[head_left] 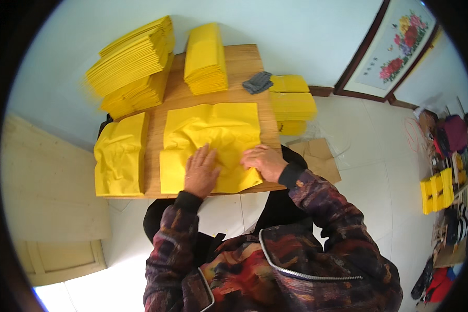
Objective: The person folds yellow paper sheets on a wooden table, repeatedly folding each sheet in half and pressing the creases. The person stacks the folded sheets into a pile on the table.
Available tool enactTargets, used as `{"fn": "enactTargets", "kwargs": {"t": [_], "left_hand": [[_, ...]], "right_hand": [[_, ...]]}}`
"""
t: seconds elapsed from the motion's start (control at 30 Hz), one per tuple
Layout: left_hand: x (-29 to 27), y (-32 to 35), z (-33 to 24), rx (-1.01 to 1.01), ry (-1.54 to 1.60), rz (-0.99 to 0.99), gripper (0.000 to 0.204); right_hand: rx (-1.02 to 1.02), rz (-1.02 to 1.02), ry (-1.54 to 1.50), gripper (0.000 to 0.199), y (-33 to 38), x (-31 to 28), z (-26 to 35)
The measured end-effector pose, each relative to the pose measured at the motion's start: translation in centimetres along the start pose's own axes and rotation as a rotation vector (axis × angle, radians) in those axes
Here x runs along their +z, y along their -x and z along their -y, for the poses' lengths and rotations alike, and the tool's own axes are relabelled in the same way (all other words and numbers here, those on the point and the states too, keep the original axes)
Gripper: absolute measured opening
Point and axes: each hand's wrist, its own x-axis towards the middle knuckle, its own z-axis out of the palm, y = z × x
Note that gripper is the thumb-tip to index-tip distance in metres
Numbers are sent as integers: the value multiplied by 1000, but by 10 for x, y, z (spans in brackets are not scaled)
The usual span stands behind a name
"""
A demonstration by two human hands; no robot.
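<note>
A large crumpled sheet of yellow paper (213, 135) lies spread on a wooden table (244, 62). My left hand (200, 171) rests flat on its near part with fingers spread. My right hand (264, 160) presses on the sheet's near right corner, fingers curled down onto the paper. A second pile of yellow sheets (120, 153) lies to the left, hanging over the table's left edge.
Tall stacks of folded yellow paper stand at the back left (132, 67) and back centre (205, 60). A grey cloth (258, 82) lies at the table's right edge. More yellow stacks (292, 104) and cardboard (317, 156) sit on the floor to the right.
</note>
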Motion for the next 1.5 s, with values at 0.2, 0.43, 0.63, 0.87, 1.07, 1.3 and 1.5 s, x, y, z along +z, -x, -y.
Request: {"fn": "enactTargets", "kwargs": {"t": [0.2, 0.43, 0.63, 0.87, 1.07, 1.3, 1.5], "left_hand": [[12, 3, -3, -59, -132, 72, 59], [4, 1, -5, -51, -94, 105, 59], [-4, -9, -4, -96, -80, 146, 52], [-9, -49, 30, -227, -37, -32, 43], [16, -42, 36, -364, -146, 123, 57], [20, -39, 31, -362, -132, 13, 53], [10, -40, 26, -372, -105, 40, 57]], "right_hand": [[63, 52, 74, 14, 17, -11, -1], [225, 91, 8, 15, 10, -60, 11], [140, -284, -255, 22, -82, -27, 36], [590, -652, -436, 29, -158, 63, 41], [646, -541, -168, 32, -154, 102, 23], [565, -308, 161, 51, -132, 97, 16], [762, -166, 203, 64, -110, 66, 4]]}}
